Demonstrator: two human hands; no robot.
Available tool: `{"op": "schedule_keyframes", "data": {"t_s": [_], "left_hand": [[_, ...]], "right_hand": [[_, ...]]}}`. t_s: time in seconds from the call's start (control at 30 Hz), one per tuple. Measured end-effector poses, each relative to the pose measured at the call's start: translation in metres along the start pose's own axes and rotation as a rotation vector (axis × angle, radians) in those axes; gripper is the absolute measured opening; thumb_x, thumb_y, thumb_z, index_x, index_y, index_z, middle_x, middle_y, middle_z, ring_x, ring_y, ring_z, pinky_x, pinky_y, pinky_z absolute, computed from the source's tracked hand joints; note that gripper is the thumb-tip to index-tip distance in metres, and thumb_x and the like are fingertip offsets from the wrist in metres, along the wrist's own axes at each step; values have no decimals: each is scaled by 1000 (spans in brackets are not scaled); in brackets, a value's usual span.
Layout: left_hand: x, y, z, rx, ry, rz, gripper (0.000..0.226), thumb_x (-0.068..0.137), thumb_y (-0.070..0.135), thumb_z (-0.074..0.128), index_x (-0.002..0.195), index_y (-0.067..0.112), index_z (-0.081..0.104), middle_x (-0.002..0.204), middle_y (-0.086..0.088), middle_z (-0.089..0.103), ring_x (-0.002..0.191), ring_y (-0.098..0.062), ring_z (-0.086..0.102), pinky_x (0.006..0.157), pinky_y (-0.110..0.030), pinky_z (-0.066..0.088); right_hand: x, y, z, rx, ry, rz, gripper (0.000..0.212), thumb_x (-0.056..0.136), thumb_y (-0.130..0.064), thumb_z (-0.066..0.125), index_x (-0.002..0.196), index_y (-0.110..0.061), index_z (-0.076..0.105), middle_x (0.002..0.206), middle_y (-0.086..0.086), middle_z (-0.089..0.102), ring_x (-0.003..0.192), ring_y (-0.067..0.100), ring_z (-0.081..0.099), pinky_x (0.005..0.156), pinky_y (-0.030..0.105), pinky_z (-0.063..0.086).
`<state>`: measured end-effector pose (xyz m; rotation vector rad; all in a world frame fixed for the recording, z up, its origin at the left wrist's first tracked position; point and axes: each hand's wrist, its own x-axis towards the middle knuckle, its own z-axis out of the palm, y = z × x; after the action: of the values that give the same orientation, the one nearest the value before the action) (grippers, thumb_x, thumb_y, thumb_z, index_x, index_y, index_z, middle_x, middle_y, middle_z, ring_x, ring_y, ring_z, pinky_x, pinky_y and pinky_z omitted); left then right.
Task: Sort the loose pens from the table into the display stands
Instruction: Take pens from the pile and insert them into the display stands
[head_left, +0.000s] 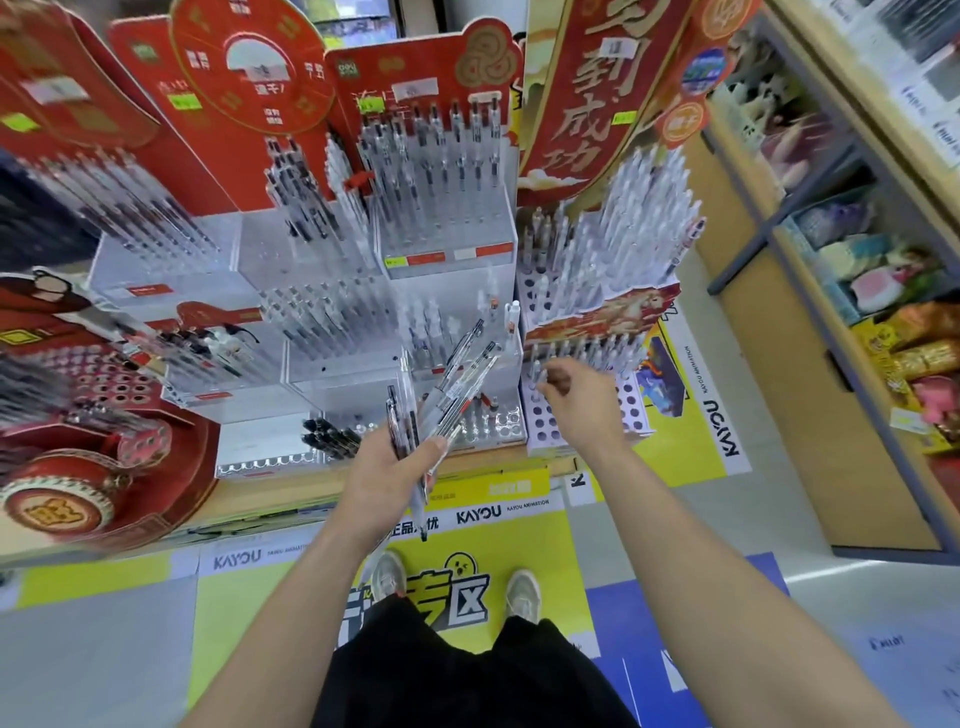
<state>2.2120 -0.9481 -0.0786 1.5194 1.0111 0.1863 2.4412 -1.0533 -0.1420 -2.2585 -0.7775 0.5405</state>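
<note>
Roughly six clear-barrelled gel pens (457, 379) fan out, held in my left grip (389, 473), just left of the white hole-punched cardboard stand (631, 410). My right grip (582, 400) curls over that stand's front rows; whether it pinches a pen I cannot tell. Slotting step, I judge: next, one pen upright into an empty hole.

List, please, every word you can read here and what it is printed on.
"KAYOU": white strip in front of the table.
"到成功": red banner above the pens.
"区": yellow floor sticker.
Price tags and round red sign: too blurred to read.
</note>
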Motion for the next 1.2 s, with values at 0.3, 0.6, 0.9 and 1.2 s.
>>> {"op": "schedule_keyframes", "data": {"t_s": [0.3,0.6,0.9,1.2], "left_hand": [[0,2,0,25,-35,-4,20,98,22,65,88,5,63,62,0,58,57,-18,57,61,-37,51],[1,4,4,-35,-55,29,28,99,18,65,110,-8,61,66,-4,53,58,-21,53,61,-40,47],[-1,5,0,-27,-48,35,20,99,20,64,97,-1,65,64,-1,58,58,-18,57,59,-33,49],[2,5,-9,-35,-45,18,24,98,28,66,94,4,65,64,2,59,62,-20,58,64,-40,50]], "right_hand": [[0,0,-1,-15,-22,23,27,92,-20,74,116,-9,70,103,7,74,90,17,67,90,38,57],[-28,-70,-28,248,-3,-142,25,97,-33,66,116,-17,71,90,-21,65,86,-9,61,75,6,45],[-13,-93,-24,294,-88,-134,20,91,-36,73,98,-24,60,96,-11,62,91,0,57,76,14,40],[-1,-111,-24,532,-23,-64,10,102,-25,58,109,-19,55,85,-1,64,76,11,59,78,32,48]]}}
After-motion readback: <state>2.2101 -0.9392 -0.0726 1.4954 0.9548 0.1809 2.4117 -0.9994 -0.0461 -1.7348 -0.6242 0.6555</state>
